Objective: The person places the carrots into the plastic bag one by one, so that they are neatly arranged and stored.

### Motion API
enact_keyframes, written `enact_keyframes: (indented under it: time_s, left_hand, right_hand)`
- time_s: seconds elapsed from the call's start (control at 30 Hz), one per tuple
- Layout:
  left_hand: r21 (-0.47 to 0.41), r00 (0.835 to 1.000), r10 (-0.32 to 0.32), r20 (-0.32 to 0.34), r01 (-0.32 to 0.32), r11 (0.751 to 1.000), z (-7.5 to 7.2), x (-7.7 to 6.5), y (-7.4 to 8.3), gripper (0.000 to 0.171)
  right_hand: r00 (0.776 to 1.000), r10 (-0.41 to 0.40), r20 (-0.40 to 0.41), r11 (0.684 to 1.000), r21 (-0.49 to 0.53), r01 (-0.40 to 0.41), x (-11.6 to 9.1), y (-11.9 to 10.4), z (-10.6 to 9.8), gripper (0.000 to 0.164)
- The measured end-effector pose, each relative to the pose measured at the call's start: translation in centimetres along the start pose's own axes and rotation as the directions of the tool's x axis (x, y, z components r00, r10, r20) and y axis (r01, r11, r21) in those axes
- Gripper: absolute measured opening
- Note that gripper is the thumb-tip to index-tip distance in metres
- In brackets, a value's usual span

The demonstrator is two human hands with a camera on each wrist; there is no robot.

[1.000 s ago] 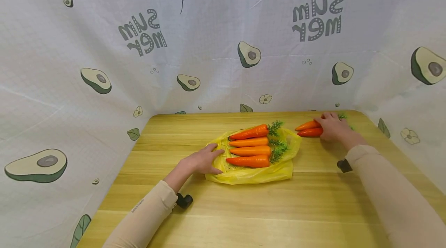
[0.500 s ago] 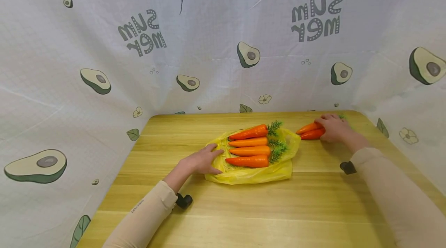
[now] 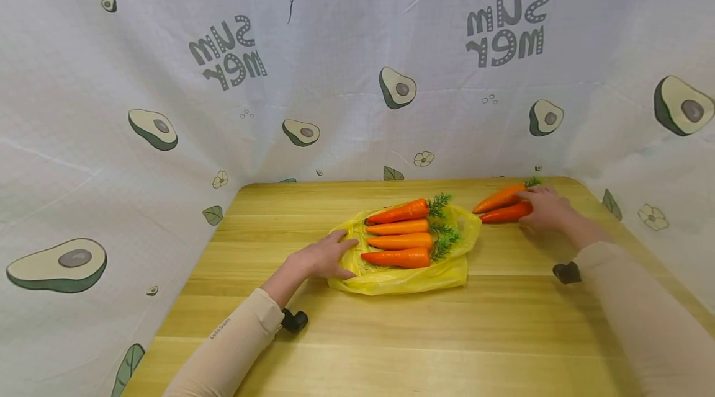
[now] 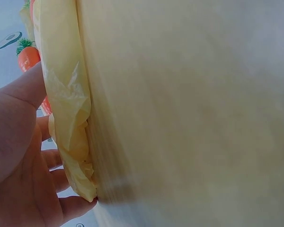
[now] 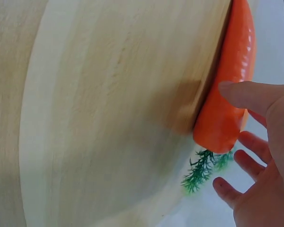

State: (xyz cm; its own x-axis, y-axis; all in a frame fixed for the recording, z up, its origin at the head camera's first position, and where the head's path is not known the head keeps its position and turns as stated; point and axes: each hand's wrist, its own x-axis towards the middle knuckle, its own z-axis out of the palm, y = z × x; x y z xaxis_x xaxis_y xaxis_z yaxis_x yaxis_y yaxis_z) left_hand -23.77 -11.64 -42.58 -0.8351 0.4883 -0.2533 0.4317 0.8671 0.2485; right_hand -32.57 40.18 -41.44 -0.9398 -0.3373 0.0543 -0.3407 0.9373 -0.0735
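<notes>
In the head view my left hand (image 3: 324, 257) rests with spread fingers on the left edge of a yellow plastic bag (image 3: 385, 285). Several orange carrots with green tops, one of them the front carrot (image 3: 404, 257), lie side by side on the bag. At the table's back right my right hand (image 3: 550, 208) holds the thick end of a red-orange carrot (image 3: 503, 213). In the right wrist view the thumb presses this carrot (image 5: 227, 90), the index finger is behind it and the other fingers are loose. An orange carrot (image 3: 499, 198) lies just behind it.
The wooden table (image 3: 391, 347) carries everything. A white cloth (image 3: 335, 43) printed with avocados hangs behind and at both sides. A black wrist camera (image 3: 294, 321) sits under the left wrist, another camera (image 3: 566, 273) under the right.
My right hand has shifted right along the carrots towards the thick ends. The rear orange carrot's green top now shows from behind the hand. My left hand has stayed on the bag.
</notes>
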Motion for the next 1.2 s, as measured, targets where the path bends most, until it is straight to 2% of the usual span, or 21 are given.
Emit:
enact_keyframes:
  time_s: [0.3,0.43,0.73,0.87,1.1,1.2]
  left_hand:
    - [0.004,1.0,0.0,0.001,0.0,1.0,0.0,0.0,-0.1,0.079]
    - [0.002,1.0,0.0,-0.001,0.0,1.0,0.0,-0.1,-0.1,0.079]
    - [-0.013,1.0,-0.004,0.005,0.004,1.0,-0.1,-0.2,0.0,0.079]
    - [-0.004,1.0,0.001,0.0,-0.001,1.0,-0.1,-0.1,0.0,0.08]
    - [0.0,1.0,0.002,0.006,-0.002,1.0,0.0,0.0,-0.1,0.08]
    - [-0.001,1.0,0.0,0.006,0.0,1.0,0.0,0.0,-0.1,0.08]
  right_hand:
    - [1.0,0.023,-0.004,1.0,0.018,-0.023,-0.2,0.4,0.2,0.056]
    - [0.999,0.036,0.004,0.998,0.044,-0.036,-0.1,0.8,0.2,0.058]
    - [0.999,0.036,-0.041,0.991,0.133,-0.031,-0.5,2.0,0.9,0.044]
    - [0.999,0.043,-0.031,0.988,0.15,-0.038,-0.6,2.4,0.9,0.045]
    - [0.996,0.079,0.034,0.991,0.104,-0.082,-0.8,2.7,0.3,0.056]
    - [0.996,0.075,0.043,0.991,0.109,-0.079,-0.8,2.7,0.2,0.056]
